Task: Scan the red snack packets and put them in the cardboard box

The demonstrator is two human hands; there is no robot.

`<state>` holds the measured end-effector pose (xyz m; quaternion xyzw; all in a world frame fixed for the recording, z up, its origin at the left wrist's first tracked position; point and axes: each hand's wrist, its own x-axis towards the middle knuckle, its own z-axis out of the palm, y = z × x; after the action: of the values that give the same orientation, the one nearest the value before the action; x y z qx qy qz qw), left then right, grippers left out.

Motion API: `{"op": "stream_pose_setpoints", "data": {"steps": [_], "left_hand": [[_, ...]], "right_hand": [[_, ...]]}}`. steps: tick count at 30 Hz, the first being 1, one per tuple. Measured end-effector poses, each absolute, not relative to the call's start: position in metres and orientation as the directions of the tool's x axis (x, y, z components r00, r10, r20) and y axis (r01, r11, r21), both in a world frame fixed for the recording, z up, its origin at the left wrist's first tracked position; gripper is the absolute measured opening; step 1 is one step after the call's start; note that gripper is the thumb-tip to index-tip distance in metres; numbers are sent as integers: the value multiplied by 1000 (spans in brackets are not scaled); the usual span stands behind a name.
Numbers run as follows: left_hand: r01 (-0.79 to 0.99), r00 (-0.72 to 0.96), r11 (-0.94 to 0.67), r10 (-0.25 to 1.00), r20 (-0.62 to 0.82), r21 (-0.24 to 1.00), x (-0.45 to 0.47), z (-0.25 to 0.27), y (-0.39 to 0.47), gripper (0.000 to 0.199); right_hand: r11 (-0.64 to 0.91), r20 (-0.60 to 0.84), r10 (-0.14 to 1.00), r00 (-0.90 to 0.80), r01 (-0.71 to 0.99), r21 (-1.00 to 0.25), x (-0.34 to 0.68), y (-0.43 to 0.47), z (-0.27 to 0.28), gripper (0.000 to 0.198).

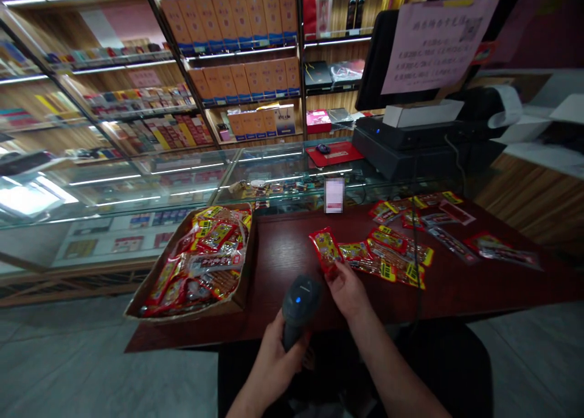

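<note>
My left hand (pixel 280 354) is wrapped round the handle of a dark handheld barcode scanner (pixel 301 299), which has a small blue light lit on its top. To the right of it, my right hand (pixel 345 289) pinches the lower end of a red and yellow snack packet (pixel 325 247), held just over the dark red table. Right beside that hand lies a group of similar snack packets (pixel 387 250). An open cardboard box (pixel 247 247) at the left is full of such packets, lying loosely in a heap.
More packets (pixel 451 241) lie at the table's right. A glass display counter (pixel 191 181) runs behind, with a red mat (pixel 335 154) and mouse (pixel 323 148) on it. A monitor (pixel 378 59) stands back right. A dark cable (pixel 415 223) hangs in front of the table.
</note>
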<state>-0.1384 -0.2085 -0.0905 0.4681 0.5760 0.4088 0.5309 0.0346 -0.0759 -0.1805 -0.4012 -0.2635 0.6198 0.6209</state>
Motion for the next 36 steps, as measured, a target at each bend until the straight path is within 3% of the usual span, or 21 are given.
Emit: {"op": "stream_pose_setpoints", "data": {"steps": [4,8,15,20,25,29,32,36], "left_hand": [[65,-59,302,953,-299,951,-131,-72,-214,27],[84,-60,343,939,-338,936,-133,-64,-220,33],[145,55,321,942,-331,936,-142,-58,-231,18],[138,66,356,928,-367,924,-144,-56,-233,19],[84,33,351,935,-354,933,-146,-63,-225,24],[-40,-96,343,933,-346,938,-155,-94,-198,35],[-116,-160,357,914,-372,927,-166,-119,-175,45],[-165,-176,375,899,-401,912,-171,-136,-160,49]], "right_hand": [[-107,-263,958,115,-707,-700,18,-85,-166,45],[-81,-243,958,151,-671,-737,5,-92,-163,56],[-47,-185,967,173,-593,-804,1,-90,-174,55],[-46,-155,976,152,-554,-831,0,-90,-176,56],[-70,-190,968,162,-552,-831,3,-93,-170,60],[-58,-174,971,162,-548,-835,5,-83,-151,54],[-115,-152,988,28,-521,-846,-3,-69,-121,48],[-239,-112,944,-311,-410,-880,-40,-53,-81,43]]}}
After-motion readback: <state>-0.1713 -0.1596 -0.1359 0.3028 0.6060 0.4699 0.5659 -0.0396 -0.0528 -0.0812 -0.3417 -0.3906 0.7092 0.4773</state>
